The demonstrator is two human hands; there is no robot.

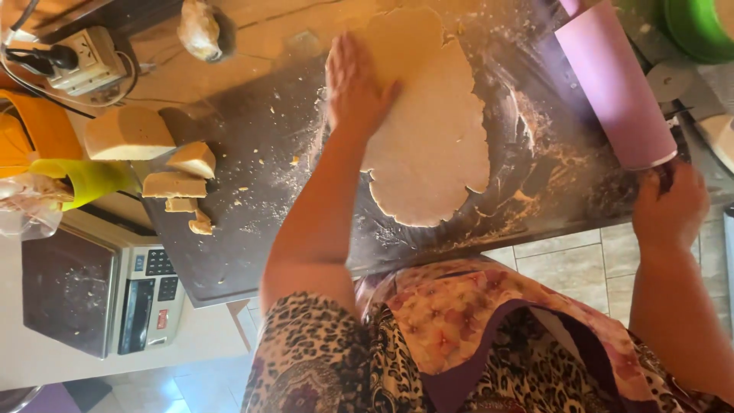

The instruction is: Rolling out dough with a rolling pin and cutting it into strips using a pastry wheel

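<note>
while the left hand lies flat, fingers spread and gripping nothing, on the edge of a rolled-out sheet of pale dough, the right hand is closed around the dark handle of a lilac rolling pin. the pin is lifted off the dough and slants away to the side of it, apart from the sheet. the dough sheet sits near the middle of a dark work board dusted with flour, its outline uneven and lobed.

at the far side of the board rests a large wedge-shaped block of dough, and just beside it lie several smaller cut pieces, some touching each other. a yellow-green container lies tilted near the block; what it holds cannot be made out, though a crumpled clear plastic bag sits against it. a kitchen scale with a dark empty-looking platform and a keypad stands beside the board. a white power strip with a black plug lies near the corner, and a rounded lump, possibly more dough, sits on the wooden surface beyond. a green bowl shows at the edge of view, its inside hidden. the person wears a floral apron over a leopard-print top.
</note>
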